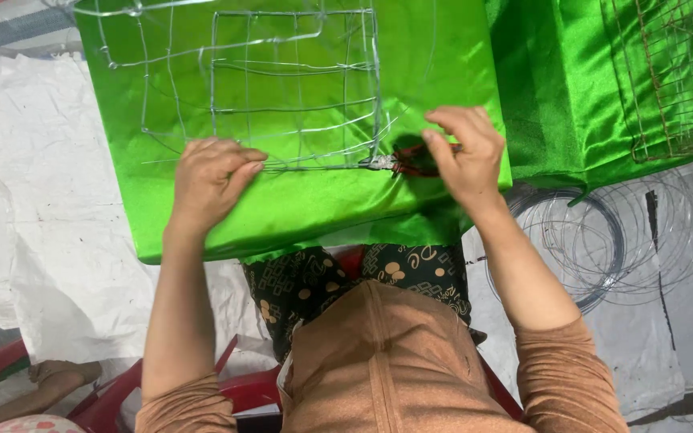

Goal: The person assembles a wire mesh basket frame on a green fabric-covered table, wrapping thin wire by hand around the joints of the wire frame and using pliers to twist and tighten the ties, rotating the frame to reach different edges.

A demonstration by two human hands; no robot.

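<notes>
A thin silver wire grid frame lies on a shiny green cloth-covered board in front of me. My left hand presses flat on the grid's near edge, fingertips pinching the wire. My right hand grips red-handled pliers, whose jaws bite the grid's near right corner. The pliers' handles are mostly hidden under my fingers.
A second green cloth-covered block stands to the right with a rusty wire mesh on it. Coils of loose wire lie on the floor at right. White sheeting covers the floor at left. A red chair is under me.
</notes>
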